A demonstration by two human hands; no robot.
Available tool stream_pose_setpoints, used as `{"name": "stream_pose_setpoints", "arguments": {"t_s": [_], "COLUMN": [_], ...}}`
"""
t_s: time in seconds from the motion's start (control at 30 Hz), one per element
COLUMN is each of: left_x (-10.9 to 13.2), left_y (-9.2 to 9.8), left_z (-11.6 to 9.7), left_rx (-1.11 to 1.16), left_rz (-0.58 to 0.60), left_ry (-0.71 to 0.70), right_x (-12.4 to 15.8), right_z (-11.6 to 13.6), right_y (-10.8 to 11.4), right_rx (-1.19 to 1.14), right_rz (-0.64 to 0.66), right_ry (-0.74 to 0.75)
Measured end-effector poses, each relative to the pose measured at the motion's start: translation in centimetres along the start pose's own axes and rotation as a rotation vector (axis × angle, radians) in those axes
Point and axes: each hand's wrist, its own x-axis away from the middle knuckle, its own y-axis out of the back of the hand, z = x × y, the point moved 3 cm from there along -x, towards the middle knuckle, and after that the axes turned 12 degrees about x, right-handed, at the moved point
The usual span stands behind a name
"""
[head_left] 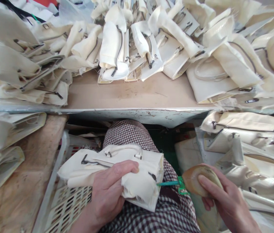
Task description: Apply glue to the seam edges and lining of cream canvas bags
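Across my lap lies a cream handbag piece [78, 165] with a dark zipper, a short handle and frayed fabric edges. My left hand [110, 187] is closed around its middle, thumb pressed on top. In my right hand [224, 194] is a rounded, amber-stained squeeze bottle [201, 179], gripped between thumb and fingers. Its green nozzle [169, 183] points left, with the tip at the right edge of the bag piece. Whether any glue is coming out cannot be made out.
Many similar cream bag pieces [115, 45] are heaped along the table [90, 94] ahead. More bag pieces [250, 129] are stacked at my right, and others [3, 132] lie on a brown board [37, 149] at left. A white plastic basket [64, 200] stands beside my lap.
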Motion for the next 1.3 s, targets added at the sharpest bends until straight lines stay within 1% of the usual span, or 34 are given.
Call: {"name": "stream_pose_setpoints", "arguments": {"t_s": [0.07,0.2,0.37,0.6,0.73,0.83,0.93,1.0,1.03,1.1,1.17,1.23,1.27,1.3], "left_x": [0.0,0.0,0.1,-0.1,-0.4,-0.6,-1.0,-1.3,-1.4,-1.8,-2.4,-3.3,-3.8,-4.4], "left_y": [-0.1,-0.2,-0.2,-0.2,-0.1,0.1,0.3,0.2,0.2,0.1,0.2,0.3,0.4,0.5], "left_z": [0.0,0.1,0.2,0.3,0.2,0.2,0.3,0.6,0.8,1.3,1.8,2.1,2.2,2.4], "left_rx": [0.0,0.0,0.002,-0.02,-0.031,-0.014,0.002,0.013,0.024,0.028,-0.036,-0.195,-0.291,-0.377], "left_rz": [0.015,0.016,0.006,-0.005,-0.019,-0.011,-0.016,-0.03,-0.044,-0.092,-0.106,-0.04,0.027,0.107], "left_ry": [0.006,0.023,0.025,0.027,0.01,0.023,0.031,0.054,0.08,0.164,0.224,0.225,0.224,0.234], "right_x": [-0.3,-1.0,-1.1,-0.8,-0.7,-0.8,-1.4,-1.9,-2.1,-2.4,-2.5,-2.5,-2.5,-2.4], "right_z": [0.0,0.6,1.1,0.0,-0.3,-0.4,-0.7,-1.0,-1.2,-1.7,-2.2,-2.3,-2.1,-2.0], "right_y": [0.4,0.9,0.7,0.2,0.2,0.8,1.4,1.5,1.5,1.3,1.0,0.6,0.4,0.3], "right_rx": [0.019,0.118,0.21,0.194,0.191,0.2,0.14,-0.002,-0.116,-0.441,-0.846,-1.227,-1.369,-1.465], "right_rz": [0.005,-0.015,-0.095,-0.204,-0.194,-0.177,-0.12,-0.058,-0.027,0.029,0.106,0.219,0.279,0.33], "right_ry": [-0.024,-0.004,0.015,0.028,0.044,0.038,0.046,0.057,0.055,0.01,-0.088,-0.169,-0.18,-0.17]}}
